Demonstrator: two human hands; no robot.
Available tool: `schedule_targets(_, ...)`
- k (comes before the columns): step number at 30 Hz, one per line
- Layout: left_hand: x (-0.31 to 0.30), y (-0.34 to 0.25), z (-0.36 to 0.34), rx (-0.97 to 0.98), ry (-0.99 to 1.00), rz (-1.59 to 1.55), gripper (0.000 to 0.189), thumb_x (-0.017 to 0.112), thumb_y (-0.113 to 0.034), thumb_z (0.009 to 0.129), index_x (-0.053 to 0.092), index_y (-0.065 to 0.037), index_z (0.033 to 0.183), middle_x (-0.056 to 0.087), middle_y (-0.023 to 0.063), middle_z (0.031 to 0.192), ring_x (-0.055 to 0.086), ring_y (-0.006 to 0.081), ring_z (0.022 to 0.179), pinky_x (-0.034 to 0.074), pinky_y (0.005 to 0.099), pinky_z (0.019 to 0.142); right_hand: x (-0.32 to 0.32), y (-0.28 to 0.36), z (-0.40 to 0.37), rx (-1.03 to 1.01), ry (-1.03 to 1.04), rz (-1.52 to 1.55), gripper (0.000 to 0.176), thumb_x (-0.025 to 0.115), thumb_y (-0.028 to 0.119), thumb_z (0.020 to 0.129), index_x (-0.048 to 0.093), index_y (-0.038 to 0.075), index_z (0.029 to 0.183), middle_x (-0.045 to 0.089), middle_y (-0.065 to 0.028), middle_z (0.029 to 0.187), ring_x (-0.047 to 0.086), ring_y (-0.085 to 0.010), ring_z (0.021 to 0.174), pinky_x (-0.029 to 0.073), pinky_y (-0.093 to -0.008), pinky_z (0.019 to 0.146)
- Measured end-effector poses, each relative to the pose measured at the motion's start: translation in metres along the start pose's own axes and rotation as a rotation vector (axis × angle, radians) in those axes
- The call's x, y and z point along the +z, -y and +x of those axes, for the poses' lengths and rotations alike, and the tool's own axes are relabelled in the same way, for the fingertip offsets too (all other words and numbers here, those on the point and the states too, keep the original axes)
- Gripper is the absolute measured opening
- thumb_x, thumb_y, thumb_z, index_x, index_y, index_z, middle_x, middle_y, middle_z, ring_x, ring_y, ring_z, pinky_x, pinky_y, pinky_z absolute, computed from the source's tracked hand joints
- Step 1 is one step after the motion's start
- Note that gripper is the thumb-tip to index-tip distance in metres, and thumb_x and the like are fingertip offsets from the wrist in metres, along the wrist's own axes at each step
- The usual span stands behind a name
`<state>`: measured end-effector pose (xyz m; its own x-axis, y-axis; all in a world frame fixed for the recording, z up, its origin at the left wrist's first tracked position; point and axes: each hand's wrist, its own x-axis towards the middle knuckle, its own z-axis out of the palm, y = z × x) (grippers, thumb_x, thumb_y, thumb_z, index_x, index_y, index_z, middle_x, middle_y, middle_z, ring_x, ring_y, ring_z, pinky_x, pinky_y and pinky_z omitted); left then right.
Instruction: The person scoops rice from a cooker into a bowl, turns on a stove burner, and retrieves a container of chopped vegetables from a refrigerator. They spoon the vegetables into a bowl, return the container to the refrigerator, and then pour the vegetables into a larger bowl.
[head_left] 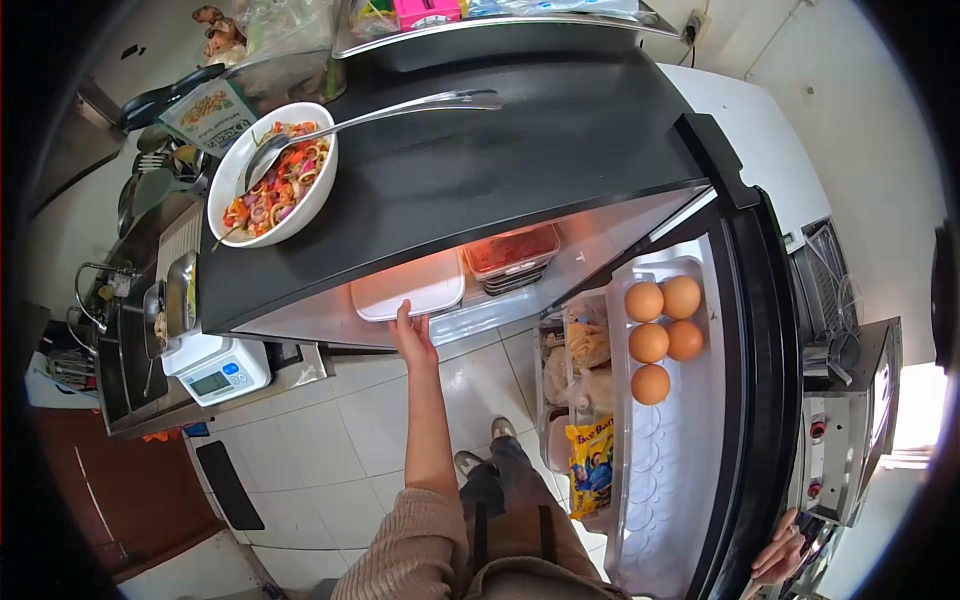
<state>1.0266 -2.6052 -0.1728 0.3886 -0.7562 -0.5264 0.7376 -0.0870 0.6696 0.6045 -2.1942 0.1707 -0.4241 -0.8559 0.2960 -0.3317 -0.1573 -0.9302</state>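
Observation:
An open fridge with a black top (480,150) stands in front of me. My left hand (413,337) reaches to its lit shelf, fingers apart at the front edge of a white-lidded container (415,287). Whether the fingers grip it is unclear. Right of that container sits a stack of clear boxes with red food (512,252). My right hand (780,553) is at the lower right, by the outer edge of the open fridge door (765,320); its fingers are partly visible and hold nothing I can make out. Several brown eggs (649,342) sit in the door's rack.
A white bowl (228,187) of chopped vegetables with spoons stands on the fridge top's left. Beyond the left side are a digital scale (225,372) and a sink (135,345). A yellow packet (590,465) sits in a door bin. A stove (845,440) is at right.

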Motion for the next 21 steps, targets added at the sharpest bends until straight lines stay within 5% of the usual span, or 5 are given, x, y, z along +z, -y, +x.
schedule_targets(12, 0.023, 0.019, 0.078, 0.101, 0.165, -0.104, 0.053, 0.068, -0.013, 0.079, 0.04, -0.014, 0.124, 0.046, 0.0078, 0.124, 0.051, 0.026, 0.11, 0.045, 0.0417, 0.094, 0.017, -0.001, 0.006, -0.087, -0.007, 0.075, 0.055, 0.029, 0.025, 0.095, 0.044, 0.019, 0.043, 0.048, 0.0021, 0.036, 0.039, -0.003, 0.059, 0.027, -0.0261, 0.088)
schedule_targets(21, 0.019, 0.026, 0.072, 0.013, 0.018, -0.009, 0.056, 0.071, -0.02, 0.078, 0.04, -0.016, 0.124, 0.052, 0.0046, 0.118, 0.054, 0.0216, 0.105, 0.042, 0.0432, 0.093, 0.022, -0.004, 0.004, -0.154, -0.024, 0.082, 0.053, 0.03, 0.024, 0.095, 0.046, 0.019, 0.044, 0.051, 0.004, 0.037, 0.04, -0.0026, 0.059, 0.027, -0.0253, 0.087)
